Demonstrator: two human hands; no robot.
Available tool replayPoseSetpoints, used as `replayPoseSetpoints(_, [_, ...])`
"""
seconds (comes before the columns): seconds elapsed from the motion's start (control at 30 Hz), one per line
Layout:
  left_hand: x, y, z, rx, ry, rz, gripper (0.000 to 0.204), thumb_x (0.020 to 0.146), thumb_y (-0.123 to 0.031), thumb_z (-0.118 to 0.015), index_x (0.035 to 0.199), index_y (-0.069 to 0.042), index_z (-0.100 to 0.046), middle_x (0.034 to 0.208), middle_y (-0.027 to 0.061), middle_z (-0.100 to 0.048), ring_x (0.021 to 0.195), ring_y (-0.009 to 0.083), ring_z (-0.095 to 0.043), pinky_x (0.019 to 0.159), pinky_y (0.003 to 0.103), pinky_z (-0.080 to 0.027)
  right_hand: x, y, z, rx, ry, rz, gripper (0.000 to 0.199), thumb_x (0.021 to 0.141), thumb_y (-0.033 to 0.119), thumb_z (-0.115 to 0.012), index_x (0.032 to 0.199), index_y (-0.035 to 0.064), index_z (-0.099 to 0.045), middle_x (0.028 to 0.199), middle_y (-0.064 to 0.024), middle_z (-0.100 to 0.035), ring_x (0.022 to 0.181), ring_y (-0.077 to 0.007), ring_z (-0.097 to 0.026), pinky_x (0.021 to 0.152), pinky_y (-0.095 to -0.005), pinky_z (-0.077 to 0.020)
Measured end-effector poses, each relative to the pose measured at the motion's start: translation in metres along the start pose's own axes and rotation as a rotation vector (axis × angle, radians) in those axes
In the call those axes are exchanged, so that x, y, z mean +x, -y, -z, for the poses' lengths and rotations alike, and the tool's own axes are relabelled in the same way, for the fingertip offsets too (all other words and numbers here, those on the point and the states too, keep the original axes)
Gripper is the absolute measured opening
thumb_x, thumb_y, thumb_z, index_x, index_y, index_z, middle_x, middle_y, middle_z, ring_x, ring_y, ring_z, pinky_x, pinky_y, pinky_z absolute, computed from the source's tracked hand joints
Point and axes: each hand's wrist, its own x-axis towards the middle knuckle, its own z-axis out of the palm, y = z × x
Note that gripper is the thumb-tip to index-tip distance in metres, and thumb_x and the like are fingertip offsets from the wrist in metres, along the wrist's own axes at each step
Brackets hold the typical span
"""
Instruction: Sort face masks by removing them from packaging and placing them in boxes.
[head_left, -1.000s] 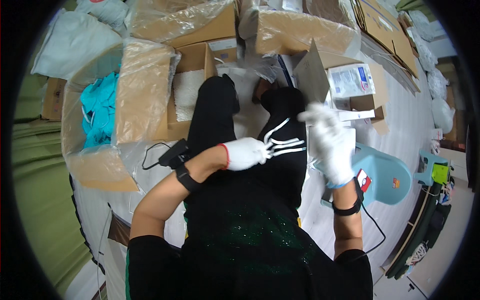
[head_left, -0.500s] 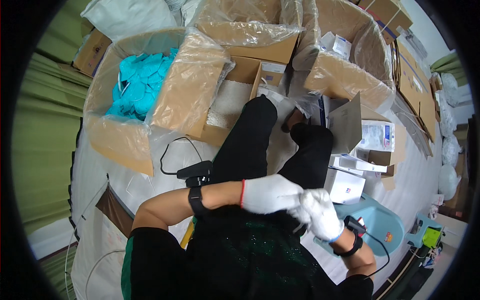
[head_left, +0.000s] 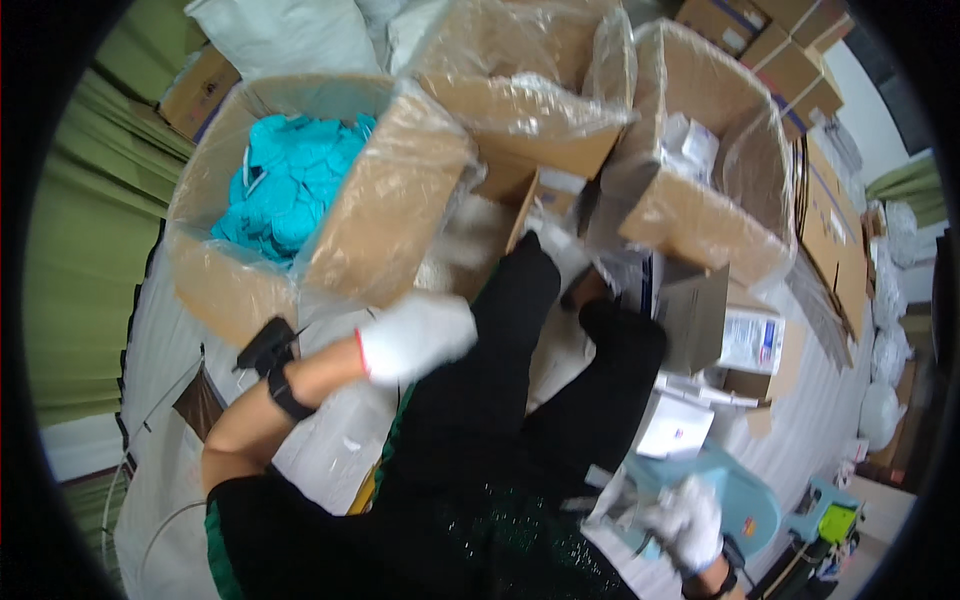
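Observation:
My left hand (head_left: 420, 337), in a white knitted glove with a red cuff edge, hangs above my left thigh. Motion smears its fingers, and I make out nothing in them. Low on the right, my right hand (head_left: 692, 525), gloved in white too, is curled on a crumpled translucent plastic piece (head_left: 622, 505). This lies against the right side of my body and is blurred. A pale blue plastic stool (head_left: 745, 490) stands just beyond that hand. White boxes (head_left: 675, 425) sit in front of it, beside an open carton.
A plastic-lined carton (head_left: 385, 225) holds many turquoise cup-shaped pieces (head_left: 295, 180). Another lined carton (head_left: 700, 215) at the right has white packets inside. Between my legs and the cartons stands an open box with white contents (head_left: 465, 245). Green curtains (head_left: 95, 270) hang at left.
My hands were together in front of my body and have come apart. The left swung left and forward; the right moved right and down, where the translucent plastic now shows.

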Motion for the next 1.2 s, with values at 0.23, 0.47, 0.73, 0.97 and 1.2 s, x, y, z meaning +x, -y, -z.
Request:
replayPoseSetpoints(0.23, [0.051, 0.055, -0.027, 0.178, -0.439, 0.783, 0.043, 0.089, -0.023, -0.063, 0.125, -0.001, -0.056, 0.112, 0.0193, -0.065, 0.104, 0.0321, -0.063, 0.094, 0.036, -0.048, 0.112, 0.034, 0.015, 0.968, -0.49, -0.01, 0.024, 0.096, 0.035, -0.055, 0.084, 0.0149, -0.056, 0.057, 0.0048, -0.048, 0.036, -0.0081, -0.041, 0.031, -0.021, -0.0352])
replayPoseSetpoints(0.47, [0.108, -0.04, -0.049, -0.849, -0.501, 0.197, 0.023, 0.088, -0.006, -0.06, 0.109, 0.0, -0.064, 0.101, 0.008, -0.068, 0.095, 0.0151, -0.064, 0.085, 0.027, -0.049, 0.128, 0.044, 0.035, 1.146, -0.088, 0.268, 0.038, 0.099, 0.031, -0.047, 0.065, 0.0186, -0.04, 0.05, 0.0059, -0.028, 0.037, -0.0095, -0.023, 0.033, -0.0256, -0.0211])
replayPoseSetpoints(0.73, [0.1, -0.106, -0.066, -1.325, -0.282, 0.181, 0.019, 0.098, -0.014, -0.052, 0.099, -0.001, -0.066, 0.082, 0.0049, -0.067, 0.074, 0.0086, -0.062, 0.068, 0.022, -0.049, 0.109, 0.035, 0.024, 1.213, -0.051, 0.259, 0.042, 0.1, 0.034, -0.047, 0.064, 0.0163, -0.036, 0.053, 0.004, -0.026, 0.042, -0.0095, -0.024, 0.038, -0.0255, -0.0235])
replayPoseSetpoints(0.97, [0.118, -0.126, -0.067, -1.432, 0.188, 0.11, 0.023, 0.095, -0.019, -0.059, 0.108, 0.0, -0.058, 0.09, 0.0067, -0.067, 0.077, 0.0104, -0.063, 0.067, 0.023, -0.05, 0.119, 0.009, 0.005, 1.105, -0.149, 0.263, 0.042, 0.1, 0.042, -0.047, 0.07, 0.014, -0.044, 0.058, 0.0007, -0.037, 0.052, -0.0147, -0.041, 0.05, -0.0279, -0.0378])
replayPoseSetpoints(1.2, [0.11, -0.121, -0.07, -1.412, 0.324, 0.224, 0.023, 0.098, -0.024, -0.052, 0.095, -0.003, -0.059, 0.074, 0.0066, -0.065, 0.061, 0.0097, -0.062, 0.052, 0.019, -0.044, 0.12, 0.0, -0.004, 1.05, -0.128, 0.269, 0.042, 0.101, 0.041, -0.045, 0.071, 0.0124, -0.045, 0.059, 0.0007, -0.037, 0.054, -0.0129, -0.038, 0.051, -0.0277, -0.0369])
